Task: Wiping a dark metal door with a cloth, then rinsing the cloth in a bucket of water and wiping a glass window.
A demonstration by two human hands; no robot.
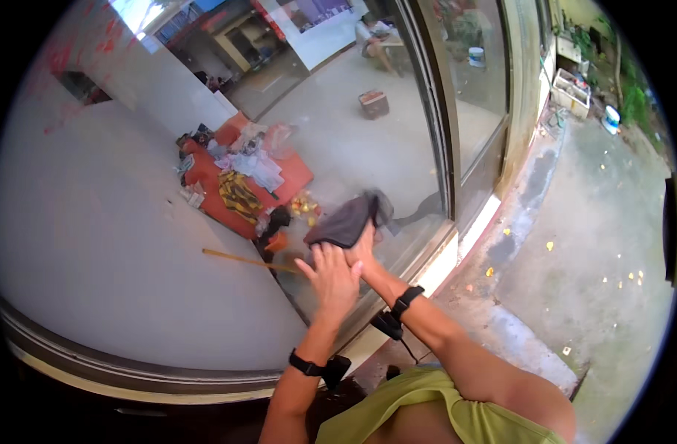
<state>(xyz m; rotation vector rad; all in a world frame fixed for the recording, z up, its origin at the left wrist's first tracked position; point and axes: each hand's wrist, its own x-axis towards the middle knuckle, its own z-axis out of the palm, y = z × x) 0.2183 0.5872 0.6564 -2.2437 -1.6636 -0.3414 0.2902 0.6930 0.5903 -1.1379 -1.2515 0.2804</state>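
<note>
A dark grey cloth [346, 223] is bunched against the large window pane [161, 244], its upper right end blurred by motion. My right hand [363, 248] holds the cloth from below; most of its fingers are covered by the fabric. Just to the left, my left hand [332, 287] is open with fingers spread, its fingertips at the cloth's lower edge. Whether those fingertips press the glass or only the cloth, I cannot tell. Black bands with small devices are strapped round both wrists.
A brown metal frame post [443, 133] bounds the pane on the right. Seen in the glass are a red-orange couch-like piece [205, 174] heaped with clothes, a brown box [373, 104] and a seated person [375, 37]. Concrete ground [568, 222] with yellow leaves and a white basin [571, 92] lie outside right.
</note>
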